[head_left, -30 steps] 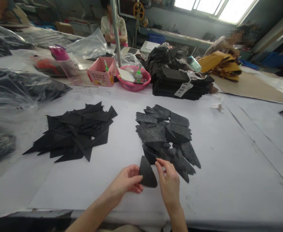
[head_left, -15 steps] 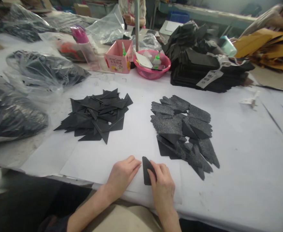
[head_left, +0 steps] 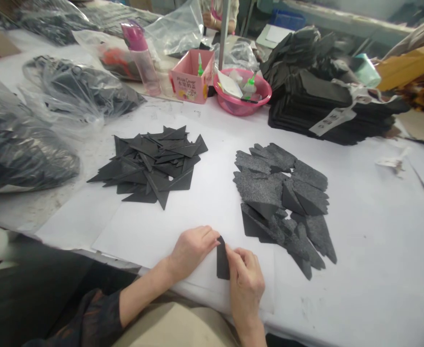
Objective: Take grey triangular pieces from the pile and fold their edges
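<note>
We are pinching the black piece (head_left: 223,262), its long axis running away from us, left hand (head_left: 195,248) at its far end, right hand (head_left: 247,277) along its edge.

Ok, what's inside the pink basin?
In the basin: a whitish slab, a green-topped bottle, a dark flat thing and some pale clutter. What lies beneath is covered and can't be seen.

Single head-worn view, facing forward and down.
I look across the counter (head_left: 378,250) from close above its near edge.
</note>
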Tool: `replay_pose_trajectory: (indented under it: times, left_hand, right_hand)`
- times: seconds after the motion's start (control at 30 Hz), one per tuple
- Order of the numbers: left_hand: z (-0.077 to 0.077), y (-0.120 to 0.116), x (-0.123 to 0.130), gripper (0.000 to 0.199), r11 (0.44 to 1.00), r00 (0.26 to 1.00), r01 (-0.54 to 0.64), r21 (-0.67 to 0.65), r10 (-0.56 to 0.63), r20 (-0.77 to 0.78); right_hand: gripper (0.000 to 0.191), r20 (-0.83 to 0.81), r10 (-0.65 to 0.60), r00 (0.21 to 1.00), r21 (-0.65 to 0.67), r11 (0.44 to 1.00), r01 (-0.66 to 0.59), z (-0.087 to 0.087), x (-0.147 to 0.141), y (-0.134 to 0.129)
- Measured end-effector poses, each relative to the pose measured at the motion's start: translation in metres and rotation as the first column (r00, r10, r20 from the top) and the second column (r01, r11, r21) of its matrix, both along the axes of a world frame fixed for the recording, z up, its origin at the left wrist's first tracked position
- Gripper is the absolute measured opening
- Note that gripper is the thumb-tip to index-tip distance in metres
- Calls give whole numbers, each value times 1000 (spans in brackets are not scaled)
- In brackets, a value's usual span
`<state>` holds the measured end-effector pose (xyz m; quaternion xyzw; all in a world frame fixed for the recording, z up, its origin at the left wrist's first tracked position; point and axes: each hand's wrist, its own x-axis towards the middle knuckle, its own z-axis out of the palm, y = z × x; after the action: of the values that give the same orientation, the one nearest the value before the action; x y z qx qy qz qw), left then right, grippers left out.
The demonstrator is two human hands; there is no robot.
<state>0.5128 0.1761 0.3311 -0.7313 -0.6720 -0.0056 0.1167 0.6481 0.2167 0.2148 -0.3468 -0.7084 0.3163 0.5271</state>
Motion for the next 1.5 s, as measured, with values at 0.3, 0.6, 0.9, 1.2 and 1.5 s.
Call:
replay_pose_trajectory:
  times: [0.3,0.6,0.9,1.2,1.5]
  left_hand:
    - [-4,-7,-6,30,990,986,140,3,-139,-89]
    - [-2,-4,-4,18,950,948,281,139,-253,-193]
    - [-2,-6,-5,18,952,940,288,106,-259,-223]
    - [2,-7,-3,19,951,927,297,87,-265,-267]
    - [1,-8,-2,19,953,914,296,66,-262,-310]
  right_hand:
    - [29,79,-34,996,119,993,25,-4,-2,-3]
    - [28,95,-89,991,218,974,67,-2,-3,-4]
    - [28,110,-87,990,228,972,60,-2,-3,-3]
    - [28,104,-98,990,234,970,71,1,-3,-4]
    - [28,126,-88,988,241,969,56,-1,-4,-4]
